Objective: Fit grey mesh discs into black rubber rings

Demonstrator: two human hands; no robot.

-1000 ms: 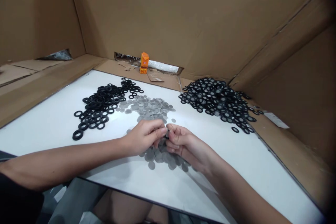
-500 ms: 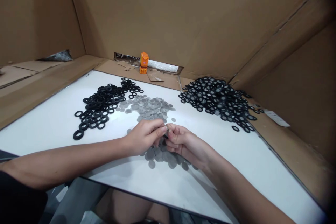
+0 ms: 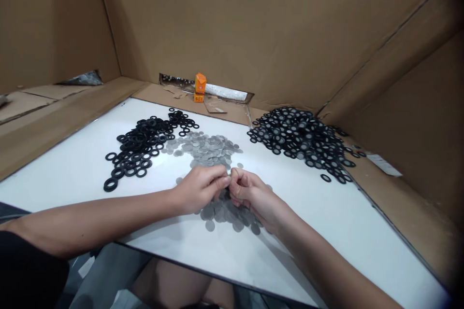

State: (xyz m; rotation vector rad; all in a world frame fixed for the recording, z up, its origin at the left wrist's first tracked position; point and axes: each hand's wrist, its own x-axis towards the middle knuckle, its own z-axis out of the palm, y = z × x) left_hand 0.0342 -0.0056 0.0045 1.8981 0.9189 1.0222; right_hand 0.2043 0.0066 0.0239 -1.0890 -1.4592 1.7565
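Observation:
My left hand and my right hand meet fingertip to fingertip over the middle of the white board, both closed in a pinch. What they pinch is mostly hidden; a small dark bit shows beneath the fingers. Under them lies a loose pile of flat grey discs. A second heap of grey discs spreads just beyond the hands. To the left is a heap of black rubber rings. At the far right are black rings with grey discs inside them.
The white board has cardboard walls behind and to the sides. A small orange box stands at the back by a slot cut in the cardboard. A white label lies on the right cardboard edge.
My right hand's fingers have curled in tighter and turned slightly against the left fingertips. The left hand stays nearly in place. The view has shifted slightly.

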